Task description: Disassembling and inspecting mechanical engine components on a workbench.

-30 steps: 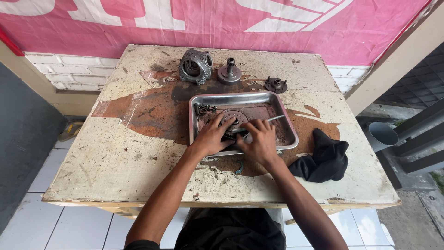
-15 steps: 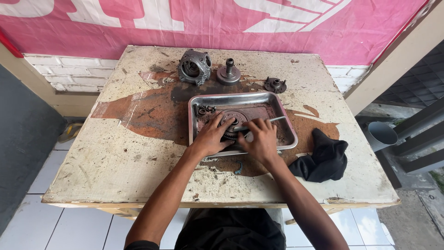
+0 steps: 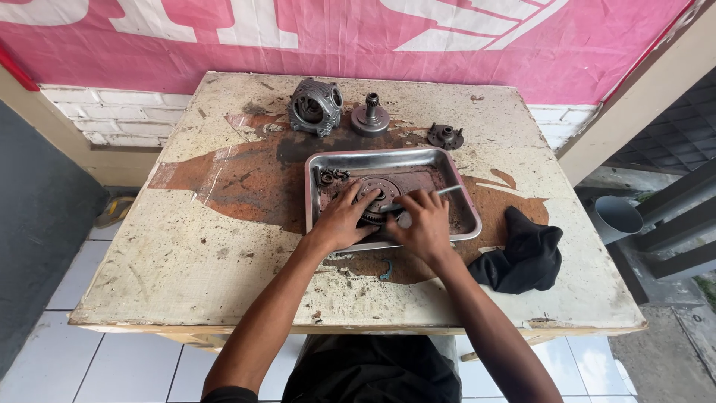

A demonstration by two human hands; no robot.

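A shallow metal tray (image 3: 455, 173) lies in the middle of a worn, oil-stained table. Inside it sits a round, greasy clutch-like gear assembly (image 3: 377, 197). My left hand (image 3: 341, 221) presses down on the assembly's left side, fingers spread over it. My right hand (image 3: 424, 224) grips a thin metal tool (image 3: 445, 191) whose shaft runs to the upper right, with its working end at the assembly. A few small dark parts (image 3: 330, 176) lie in the tray's far-left corner.
At the table's far side stand a grey engine casing (image 3: 315, 107), a round hub with a shaft (image 3: 370, 119) and a small dark flanged part (image 3: 445, 136). A black rag (image 3: 525, 251) lies right of the tray. A pink banner hangs behind.
Both hands stay on the assembly in the tray with only slight shifts of the fingers. Nothing else on the table has moved.
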